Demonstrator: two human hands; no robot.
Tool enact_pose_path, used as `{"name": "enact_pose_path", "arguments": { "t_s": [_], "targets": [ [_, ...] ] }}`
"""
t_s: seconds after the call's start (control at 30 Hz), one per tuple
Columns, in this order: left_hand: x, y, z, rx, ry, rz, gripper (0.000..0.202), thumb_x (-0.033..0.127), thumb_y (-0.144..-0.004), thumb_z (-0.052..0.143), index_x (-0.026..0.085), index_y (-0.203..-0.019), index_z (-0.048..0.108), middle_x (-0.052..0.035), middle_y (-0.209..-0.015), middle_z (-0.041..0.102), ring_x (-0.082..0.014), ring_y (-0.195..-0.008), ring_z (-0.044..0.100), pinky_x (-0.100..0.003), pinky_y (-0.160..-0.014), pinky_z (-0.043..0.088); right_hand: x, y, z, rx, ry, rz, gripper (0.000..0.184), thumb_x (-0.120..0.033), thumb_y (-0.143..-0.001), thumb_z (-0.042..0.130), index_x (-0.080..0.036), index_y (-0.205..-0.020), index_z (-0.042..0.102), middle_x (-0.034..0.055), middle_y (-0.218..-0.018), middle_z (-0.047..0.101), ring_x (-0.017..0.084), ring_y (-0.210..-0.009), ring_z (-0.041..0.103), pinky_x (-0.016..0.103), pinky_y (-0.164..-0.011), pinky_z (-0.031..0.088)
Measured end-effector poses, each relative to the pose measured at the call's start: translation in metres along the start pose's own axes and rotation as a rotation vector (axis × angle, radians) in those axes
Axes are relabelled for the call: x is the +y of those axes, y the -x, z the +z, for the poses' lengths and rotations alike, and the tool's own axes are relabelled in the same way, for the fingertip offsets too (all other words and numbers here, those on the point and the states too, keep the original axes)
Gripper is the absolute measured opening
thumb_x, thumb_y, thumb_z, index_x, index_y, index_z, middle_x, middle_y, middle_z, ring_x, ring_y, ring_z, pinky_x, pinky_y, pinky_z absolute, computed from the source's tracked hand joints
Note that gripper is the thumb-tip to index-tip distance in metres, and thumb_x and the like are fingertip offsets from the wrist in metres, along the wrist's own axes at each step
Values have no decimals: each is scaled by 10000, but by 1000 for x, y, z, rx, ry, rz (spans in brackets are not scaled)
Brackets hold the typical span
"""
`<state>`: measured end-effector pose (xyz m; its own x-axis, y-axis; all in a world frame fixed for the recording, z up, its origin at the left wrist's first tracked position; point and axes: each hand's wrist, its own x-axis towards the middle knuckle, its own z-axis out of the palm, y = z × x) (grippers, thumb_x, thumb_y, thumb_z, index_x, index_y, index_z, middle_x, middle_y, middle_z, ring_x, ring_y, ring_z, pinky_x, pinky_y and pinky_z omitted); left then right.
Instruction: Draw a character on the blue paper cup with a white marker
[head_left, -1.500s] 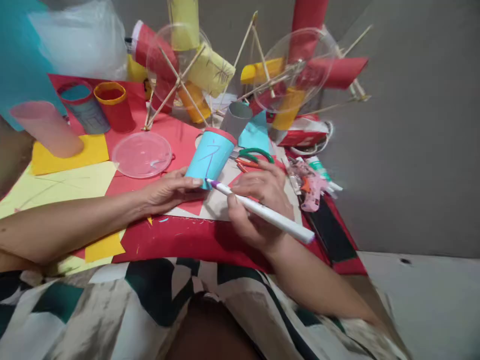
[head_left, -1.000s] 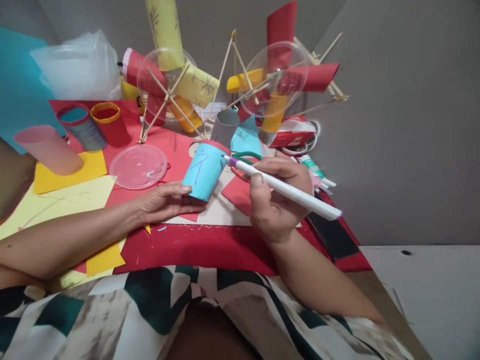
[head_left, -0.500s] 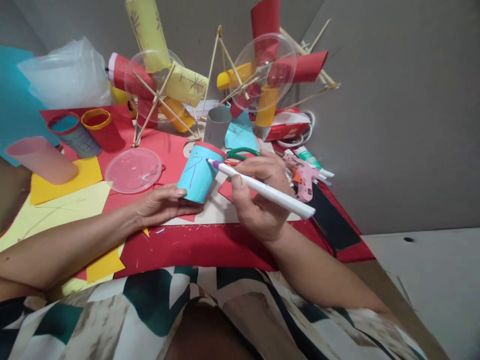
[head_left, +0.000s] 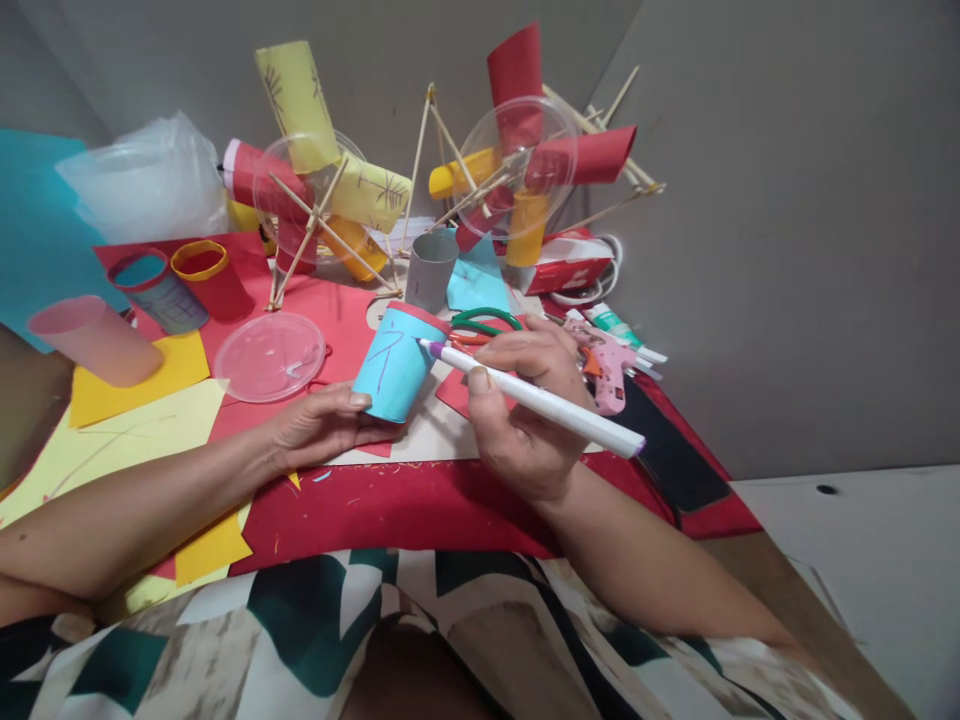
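The left hand (head_left: 321,425) is clamped round the lower end of a blue tube (head_left: 397,368), thumb on its near side; the tube, red-rimmed and marked with thin dark lines, leans with its top away from the person, over a pale sheet (head_left: 442,441) near the middle of the table (head_left: 337,515); whether its base touches the sheet I cannot tell; the right hand (head_left: 531,410) is pinched on a white marker (head_left: 555,405), whose purple end points at the right part of the tube's face, though actual contact is too small to tell; just beyond the right hand are scissors (head_left: 486,313) with green and orange handles, and a grey tube (head_left: 431,275) stands behind the blue one; toward the table's right edge lie a pink glue gun (head_left: 613,375) and, closer to the near right corner, a dark flat device (head_left: 671,447); toward the left edge a translucent pink cup (head_left: 94,338) tilts over yellow paper (head_left: 184,365), near a round pink lid (head_left: 270,360); farther back, a grey-blue tube (head_left: 176,305) and a red tube (head_left: 225,297) lean side by side; along the far edge rise two stick frames (head_left: 310,222) with clear discs and coloured tubes, a red box (head_left: 574,265) beneath the right one.
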<state>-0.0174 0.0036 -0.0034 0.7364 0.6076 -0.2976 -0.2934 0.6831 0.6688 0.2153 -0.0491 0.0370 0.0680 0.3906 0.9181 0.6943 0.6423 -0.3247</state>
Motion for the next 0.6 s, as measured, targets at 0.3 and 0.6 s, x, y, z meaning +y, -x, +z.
{"name": "enact_pose_path", "arguments": {
  "t_s": [0.3,0.6],
  "targets": [
    [-1,1,-1,-35,-9,13,402,235,-853,811,89,-1221,744,-176,-1264,766,-305,-1217,715,-566,-1258,414,0,0,0,7,4,-27,63,-220,-909,668,-268,-942,642,-40,-791,720,207,-797,750,494,-1031,529],
    [-2,1,-3,-33,12,10,442,230,-858,813,85,-1268,731,-179,-1306,759,-304,-1237,714,-567,-1268,399,1,-2,-1,-7,48,-104,123,-189,-897,668,-267,-973,611,-52,-792,717,190,-796,747,459,-1034,520]
  ]
}}
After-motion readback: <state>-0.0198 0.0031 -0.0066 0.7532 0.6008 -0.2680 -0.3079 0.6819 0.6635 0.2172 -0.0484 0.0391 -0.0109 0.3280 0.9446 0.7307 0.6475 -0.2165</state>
